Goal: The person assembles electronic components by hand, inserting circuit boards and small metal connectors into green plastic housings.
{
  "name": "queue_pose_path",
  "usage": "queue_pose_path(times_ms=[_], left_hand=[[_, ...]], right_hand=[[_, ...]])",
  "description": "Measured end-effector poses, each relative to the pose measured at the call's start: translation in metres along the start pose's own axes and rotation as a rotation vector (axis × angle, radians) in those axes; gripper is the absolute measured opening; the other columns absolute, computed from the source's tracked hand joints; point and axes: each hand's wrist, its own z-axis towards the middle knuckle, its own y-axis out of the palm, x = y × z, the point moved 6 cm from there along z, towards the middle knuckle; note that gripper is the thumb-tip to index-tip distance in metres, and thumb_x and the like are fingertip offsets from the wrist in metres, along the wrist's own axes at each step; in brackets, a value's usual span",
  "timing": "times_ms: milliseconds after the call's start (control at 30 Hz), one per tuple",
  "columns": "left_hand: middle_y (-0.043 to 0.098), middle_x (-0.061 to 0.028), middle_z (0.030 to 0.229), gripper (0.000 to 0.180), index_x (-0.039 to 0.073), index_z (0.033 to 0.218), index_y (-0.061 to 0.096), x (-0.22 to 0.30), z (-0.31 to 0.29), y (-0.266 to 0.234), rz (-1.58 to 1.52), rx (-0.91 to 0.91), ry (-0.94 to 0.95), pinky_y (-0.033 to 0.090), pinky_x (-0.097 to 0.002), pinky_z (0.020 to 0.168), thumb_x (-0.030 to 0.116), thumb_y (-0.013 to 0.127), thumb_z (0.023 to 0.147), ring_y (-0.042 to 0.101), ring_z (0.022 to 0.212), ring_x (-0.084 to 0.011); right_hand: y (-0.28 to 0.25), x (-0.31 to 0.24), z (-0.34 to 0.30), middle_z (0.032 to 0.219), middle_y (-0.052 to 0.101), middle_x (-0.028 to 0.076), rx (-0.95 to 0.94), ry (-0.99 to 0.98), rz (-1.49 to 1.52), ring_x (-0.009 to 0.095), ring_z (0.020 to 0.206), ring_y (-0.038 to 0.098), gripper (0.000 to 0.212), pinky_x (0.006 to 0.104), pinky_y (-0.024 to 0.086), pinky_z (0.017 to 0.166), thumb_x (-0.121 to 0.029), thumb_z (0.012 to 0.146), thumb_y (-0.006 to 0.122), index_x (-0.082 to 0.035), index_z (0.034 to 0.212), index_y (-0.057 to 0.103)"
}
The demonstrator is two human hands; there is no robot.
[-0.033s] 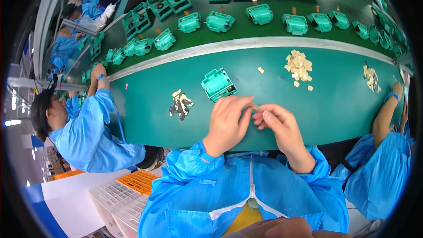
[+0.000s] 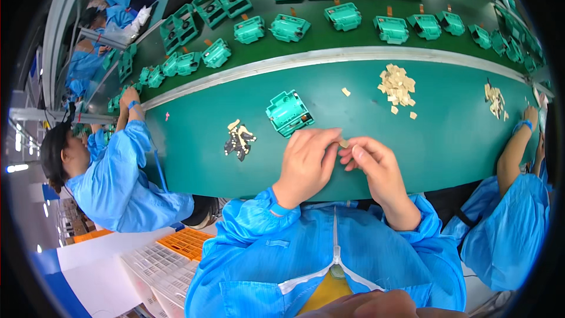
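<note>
Over the green table (image 2: pixel 441 147), left hand (image 2: pixel 306 162) and right hand (image 2: pixel 379 168) pinch a tan piece (image 2: pixel 345 143), now more visible.

A housing (image 2: pixel 287 108) lies between strips (image 2: pixel 239 141) and chips (image 2: pixel 396 86).

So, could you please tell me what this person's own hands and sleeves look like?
The left hand and right hand are ungloved. The wrinkled, loose blue sleeves end short of the hands, and a blue band crosses the left wrist.
</note>
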Motion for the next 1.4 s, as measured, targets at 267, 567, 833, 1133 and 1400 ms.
queue_pose_path(times_ms=[267,567,833,1133,1400], left_hand=[[0.071,-0.0056,0.1,0.04,0.004,0.116,0.067,0.009,-0.006,0.027,0.016,-0.019,0.222,0.049,-0.0358,0.074,-0.006,0.073,0.078,0.066,0.088,-0.0241],[0.068,-0.0114,0.121,0.028,0.0,0.122,0.064,-0.016,0.003,0.049,-0.546,-0.175,-0.411,0.051,-0.0334,0.09,0.002,0.068,0.095,0.064,0.105,-0.0191],[0.066,-0.0085,0.096,0.02,0.006,0.105,0.071,0.012,0.019,0.051,-0.129,-0.145,-0.077,0.046,-0.036,0.081,0.004,0.076,0.086,0.062,0.09,-0.025],[0.065,-0.0015,0.091,0.021,0.009,0.099,0.073,0.028,0.028,0.059,0.165,-0.217,0.217,0.038,-0.0399,0.077,0.009,0.08,0.079,0.06,0.083,-0.0197],[0.062,-0.0014,0.084,0.018,0.009,0.091,0.07,0.034,0.034,0.082,0.147,-0.293,0.27,0.04,-0.0388,0.074,0.005,0.077,0.075,0.059,0.077,-0.0202]], right_hand=[[-0.029,0.001,-0.001,0.098,0.071,0.007,0.043,0.06,0.056,0.013,0.088,0.067,0.023,0.0273,0.053,0.08,-0.012,0.098,0.068,0.003,0.114,0.067],[-0.05,-0.003,-0.004,0.092,0.071,0.005,0.092,-0.029,-0.061,0.009,0.083,0.065,0.009,0.0242,0.052,0.075,-0.001,0.095,0.065,0.003,0.103,0.067],[-0.058,-0.006,-0.008,0.091,0.069,0.004,0.158,-0.057,-0.149,0.008,0.08,0.064,0.009,0.0234,0.051,0.075,0.002,0.093,0.068,0.003,0.103,0.067],[-0.05,-0.038,-0.014,0.088,0.068,0.011,0.279,-0.401,-0.656,0.018,0.077,0.069,0.011,0.0285,0.056,0.07,0.004,0.09,0.069,0.005,0.101,0.07],[-0.067,-0.035,-0.016,0.086,0.068,0.012,0.341,-0.375,-0.713,0.018,0.074,0.068,0.01,0.0293,0.056,0.068,0.005,0.086,0.069,0.005,0.096,0.069]])
